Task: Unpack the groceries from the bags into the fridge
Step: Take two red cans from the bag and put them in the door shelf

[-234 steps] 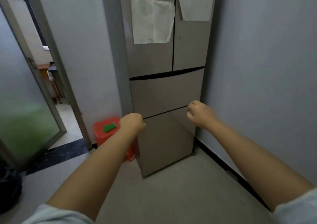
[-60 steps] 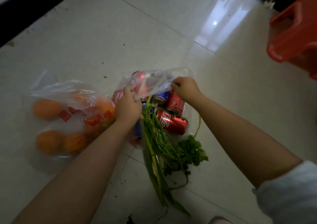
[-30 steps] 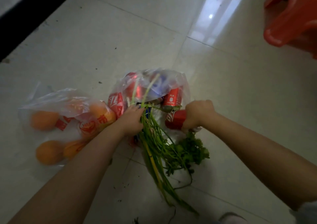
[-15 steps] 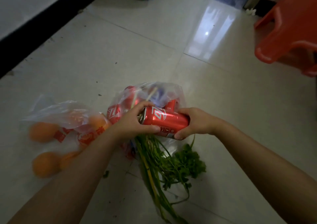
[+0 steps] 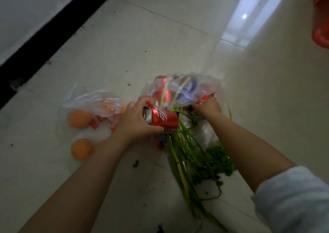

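Two clear plastic bags lie on the tiled floor. My left hand (image 5: 137,120) is closed around a red soda can (image 5: 162,118), held sideways just above the floor. My right hand (image 5: 207,106) reaches into the mouth of the can bag (image 5: 185,88) and grips another red can (image 5: 204,99) that is partly hidden by the plastic. More red and blue cans show through that bag. Green herbs and scallions (image 5: 192,158) spill out of it toward me. The other bag (image 5: 96,102) on the left holds oranges (image 5: 80,118).
A black baseboard (image 5: 53,29) and white wall run along the upper left. A red plastic stool (image 5: 321,31) sits at the far right edge. Bits of green leaf (image 5: 136,163) litter the pale tiles. The fridge is out of view.
The red can passed fully into my left hand, which shifted left with it. My right hand let go of it and went back into the bag onto another can.
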Demonstrator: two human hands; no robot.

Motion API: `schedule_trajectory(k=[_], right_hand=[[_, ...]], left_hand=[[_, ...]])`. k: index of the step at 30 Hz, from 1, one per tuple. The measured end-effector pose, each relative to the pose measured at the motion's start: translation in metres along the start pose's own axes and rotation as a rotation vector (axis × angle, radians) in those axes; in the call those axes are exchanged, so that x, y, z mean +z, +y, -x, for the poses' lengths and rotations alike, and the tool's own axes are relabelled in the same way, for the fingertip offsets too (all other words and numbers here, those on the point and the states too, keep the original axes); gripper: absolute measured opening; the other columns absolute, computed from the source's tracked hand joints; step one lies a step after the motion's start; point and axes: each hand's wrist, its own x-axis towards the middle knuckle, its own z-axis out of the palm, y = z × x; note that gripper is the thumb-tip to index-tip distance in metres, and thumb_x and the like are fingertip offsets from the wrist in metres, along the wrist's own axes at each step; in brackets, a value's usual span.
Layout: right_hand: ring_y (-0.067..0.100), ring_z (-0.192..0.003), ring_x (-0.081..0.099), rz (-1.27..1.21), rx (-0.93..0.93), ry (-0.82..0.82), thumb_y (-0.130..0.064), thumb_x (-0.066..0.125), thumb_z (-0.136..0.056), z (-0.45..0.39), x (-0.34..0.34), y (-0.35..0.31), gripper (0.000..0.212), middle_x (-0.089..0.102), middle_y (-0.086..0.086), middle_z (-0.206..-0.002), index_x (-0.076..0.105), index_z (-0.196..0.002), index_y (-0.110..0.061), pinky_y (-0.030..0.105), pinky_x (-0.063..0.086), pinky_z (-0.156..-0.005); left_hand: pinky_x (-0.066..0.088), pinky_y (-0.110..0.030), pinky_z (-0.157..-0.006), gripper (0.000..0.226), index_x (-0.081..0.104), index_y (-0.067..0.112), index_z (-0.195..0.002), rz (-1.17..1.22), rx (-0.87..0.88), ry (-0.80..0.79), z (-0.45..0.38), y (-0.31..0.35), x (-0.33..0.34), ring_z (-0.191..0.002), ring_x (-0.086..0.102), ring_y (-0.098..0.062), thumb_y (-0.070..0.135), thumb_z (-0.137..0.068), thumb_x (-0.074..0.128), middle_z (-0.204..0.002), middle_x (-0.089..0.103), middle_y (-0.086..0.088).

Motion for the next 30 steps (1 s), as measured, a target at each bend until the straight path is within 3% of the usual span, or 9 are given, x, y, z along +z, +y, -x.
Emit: schedule_trajectory(k=[2, 5, 9, 13, 19, 23, 27, 30], right_hand=[[0.031, -0.107, 0.063, -0.06, 0.029, -0.026, -0.045, 0.077, -0.052, 0.009, -0.008, -0.005, 0.092, 0.061, 0.017, -0.123, 0.045, -0.128, -0.005, 0.041, 0.054, -0.09], [0.033, -0.115, 0.055, 0.081, 0.05, -0.042, -0.021, 0.079, -0.066, 0.037, -0.026, -0.017, 0.081, 0.054, 0.017, -0.126, 0.036, -0.132, -0.003, 0.039, 0.049, -0.093], [0.039, -0.114, 0.053, 0.571, -0.098, -0.1, -0.023, 0.074, -0.072, 0.064, -0.034, 0.008, 0.1, 0.049, 0.024, -0.127, 0.007, -0.147, -0.019, 0.041, 0.048, -0.09], [0.037, -0.115, 0.053, 0.682, -0.071, -0.209, -0.023, 0.077, -0.07, 0.083, -0.028, 0.035, 0.112, 0.042, 0.021, -0.128, -0.003, -0.147, -0.031, 0.041, 0.049, -0.091], [0.036, -0.116, 0.052, 0.617, -0.257, -0.162, -0.032, 0.066, -0.08, 0.069, -0.022, 0.021, 0.081, 0.049, 0.02, -0.128, 0.019, -0.144, -0.019, 0.041, 0.046, -0.092], [0.034, -0.111, 0.055, 0.702, -0.243, -0.137, -0.025, 0.07, -0.075, 0.075, -0.019, 0.006, 0.057, 0.054, 0.016, -0.122, 0.04, -0.122, -0.011, 0.038, 0.048, -0.084], [0.034, -0.112, 0.054, 0.943, -0.353, -0.12, -0.022, 0.073, -0.073, 0.09, -0.038, 0.0, 0.058, 0.047, 0.018, -0.124, 0.044, -0.121, -0.008, 0.037, 0.049, -0.085], [0.033, -0.109, 0.053, 0.984, -0.337, -0.083, -0.026, 0.073, -0.074, 0.099, -0.062, -0.003, 0.055, 0.044, 0.017, -0.123, 0.051, -0.12, -0.007, 0.034, 0.049, -0.082]], left_hand=[[0.045, -0.026, -0.085, 0.066, 0.047, 0.024, -0.117, -0.023, -0.019, 0.02, 0.002, 0.003, 0.002, -0.096, 0.045, -0.016, 0.013, -0.064, 0.083, -0.108, 0.036, -0.002], [0.043, -0.026, -0.085, 0.067, 0.048, 0.022, -0.121, -0.069, -0.04, 0.03, 0.003, 0.009, 0.005, -0.093, 0.043, -0.017, 0.017, -0.064, 0.082, -0.107, 0.036, -0.001], [0.051, -0.034, -0.087, 0.067, 0.046, 0.019, -0.121, -0.092, -0.077, -0.029, -0.008, 0.012, 0.004, -0.095, 0.049, -0.024, 0.02, -0.064, 0.081, -0.107, 0.034, -0.003], [0.045, -0.028, -0.076, 0.066, 0.044, 0.02, -0.124, -0.131, -0.08, -0.067, -0.017, 0.017, 0.001, -0.091, 0.048, -0.025, 0.022, -0.067, 0.078, -0.107, 0.034, -0.004], [0.046, -0.027, -0.079, 0.068, 0.043, 0.019, -0.125, -0.173, -0.077, -0.067, -0.01, 0.022, 0.002, -0.092, 0.046, -0.022, 0.021, -0.067, 0.079, -0.109, 0.034, -0.004], [0.046, -0.027, -0.08, 0.07, 0.043, 0.018, -0.126, -0.159, -0.087, -0.056, -0.001, 0.021, 0.001, -0.094, 0.046, -0.021, 0.02, -0.066, 0.08, -0.108, 0.031, -0.003], [0.051, -0.033, -0.085, 0.068, 0.044, 0.021, -0.123, -0.215, -0.072, -0.07, 0.002, 0.027, 0.004, -0.095, 0.049, -0.024, 0.022, -0.065, 0.08, -0.109, 0.032, -0.003], [0.048, -0.034, -0.085, 0.068, 0.043, 0.021, -0.124, -0.309, -0.06, -0.072, 0.001, 0.044, 0.006, -0.1, 0.052, -0.028, 0.025, -0.066, 0.078, -0.109, 0.033, -0.004]])
